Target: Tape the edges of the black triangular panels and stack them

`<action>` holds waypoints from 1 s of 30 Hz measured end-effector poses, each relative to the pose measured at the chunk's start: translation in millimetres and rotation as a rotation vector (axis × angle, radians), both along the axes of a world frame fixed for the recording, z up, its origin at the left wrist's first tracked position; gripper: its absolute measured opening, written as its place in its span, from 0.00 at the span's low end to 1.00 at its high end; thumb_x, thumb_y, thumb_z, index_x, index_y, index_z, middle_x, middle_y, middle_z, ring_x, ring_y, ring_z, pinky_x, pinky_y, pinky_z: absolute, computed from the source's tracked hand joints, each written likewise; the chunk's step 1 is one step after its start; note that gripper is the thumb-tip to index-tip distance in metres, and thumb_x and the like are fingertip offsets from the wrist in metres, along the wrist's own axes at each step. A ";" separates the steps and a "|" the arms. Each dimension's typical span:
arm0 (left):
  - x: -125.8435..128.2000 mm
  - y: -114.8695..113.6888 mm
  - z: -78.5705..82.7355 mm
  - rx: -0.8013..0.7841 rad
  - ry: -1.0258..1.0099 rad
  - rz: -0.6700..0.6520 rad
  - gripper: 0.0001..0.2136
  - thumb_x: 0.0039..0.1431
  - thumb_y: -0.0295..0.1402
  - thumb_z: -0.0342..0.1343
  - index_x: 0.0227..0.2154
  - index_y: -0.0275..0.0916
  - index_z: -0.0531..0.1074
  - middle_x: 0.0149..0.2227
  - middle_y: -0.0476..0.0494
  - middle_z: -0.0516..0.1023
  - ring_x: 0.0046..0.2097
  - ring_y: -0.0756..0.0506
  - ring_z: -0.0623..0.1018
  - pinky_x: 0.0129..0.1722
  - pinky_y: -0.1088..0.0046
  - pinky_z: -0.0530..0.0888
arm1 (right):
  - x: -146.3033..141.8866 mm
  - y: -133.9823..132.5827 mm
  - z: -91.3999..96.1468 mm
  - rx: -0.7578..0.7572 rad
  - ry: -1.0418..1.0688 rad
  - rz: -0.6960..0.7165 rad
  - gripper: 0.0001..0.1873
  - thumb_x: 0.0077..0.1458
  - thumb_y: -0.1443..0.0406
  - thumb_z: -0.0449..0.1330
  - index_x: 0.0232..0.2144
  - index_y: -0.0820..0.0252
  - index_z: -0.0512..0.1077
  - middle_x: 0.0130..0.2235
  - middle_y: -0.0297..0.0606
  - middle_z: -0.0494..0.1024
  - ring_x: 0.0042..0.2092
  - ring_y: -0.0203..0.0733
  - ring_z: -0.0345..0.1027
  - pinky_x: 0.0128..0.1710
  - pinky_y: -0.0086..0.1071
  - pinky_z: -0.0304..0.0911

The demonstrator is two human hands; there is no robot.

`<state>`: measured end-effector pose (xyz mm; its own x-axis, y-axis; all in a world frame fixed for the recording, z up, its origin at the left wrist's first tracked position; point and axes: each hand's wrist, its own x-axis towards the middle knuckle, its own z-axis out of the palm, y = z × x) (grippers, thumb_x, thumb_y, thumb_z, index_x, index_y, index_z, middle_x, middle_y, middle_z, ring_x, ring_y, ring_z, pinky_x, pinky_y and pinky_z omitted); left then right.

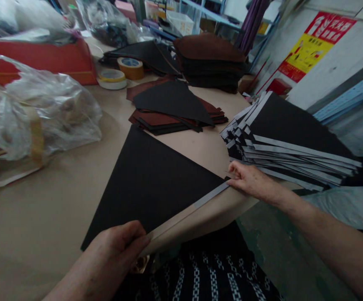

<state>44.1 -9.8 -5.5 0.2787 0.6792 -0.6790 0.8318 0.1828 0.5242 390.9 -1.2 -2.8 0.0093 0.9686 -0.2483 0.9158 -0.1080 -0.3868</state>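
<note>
A large black triangular sheet (150,184) lies flat on the tan table (43,217), one edge along the table's near rim. A grey tape strip (211,195) runs along that edge. My left hand (115,246) pinches the near corner of the sheet at the table edge, fingers closed on it. My right hand (248,180) pinches the far end of the grey strip, at the sheet's right corner. Just beyond my right hand sits a fanned stack of black triangles with grey taped edges (288,138).
A pile of black and brown triangles (175,108) lies mid-table, a taller dark stack (212,62) behind it. Two tape rolls (121,73) stand at the back. A clear plastic bag (40,117) lies left, a red box (43,58) behind it.
</note>
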 end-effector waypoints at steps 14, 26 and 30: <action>-12.6 -6.6 14.4 0.096 -0.055 0.007 0.13 0.54 0.41 0.48 0.20 0.39 0.68 0.18 0.54 0.65 0.22 0.52 0.64 0.23 0.77 0.59 | -38.2 3.0 -25.9 -0.073 0.264 0.234 0.04 0.50 0.65 0.52 0.25 0.59 0.65 0.22 0.29 0.63 0.25 0.32 0.55 0.26 0.27 0.51; -180.3 -43.4 32.9 -0.075 0.086 0.274 0.13 0.51 0.41 0.51 0.19 0.37 0.65 0.19 0.55 0.59 0.25 0.52 0.60 0.26 0.79 0.56 | -37.1 0.4 -22.0 -0.158 0.118 0.245 0.08 0.51 0.59 0.53 0.26 0.56 0.66 0.25 0.38 0.70 0.26 0.38 0.61 0.28 0.32 0.55; -241.4 -53.5 42.3 -0.146 0.125 0.391 0.12 0.50 0.40 0.52 0.21 0.36 0.68 0.20 0.56 0.61 0.27 0.53 0.62 0.29 0.81 0.58 | -35.5 0.3 -23.0 -0.178 0.121 0.205 0.12 0.50 0.55 0.54 0.26 0.56 0.67 0.26 0.39 0.70 0.28 0.39 0.63 0.29 0.34 0.57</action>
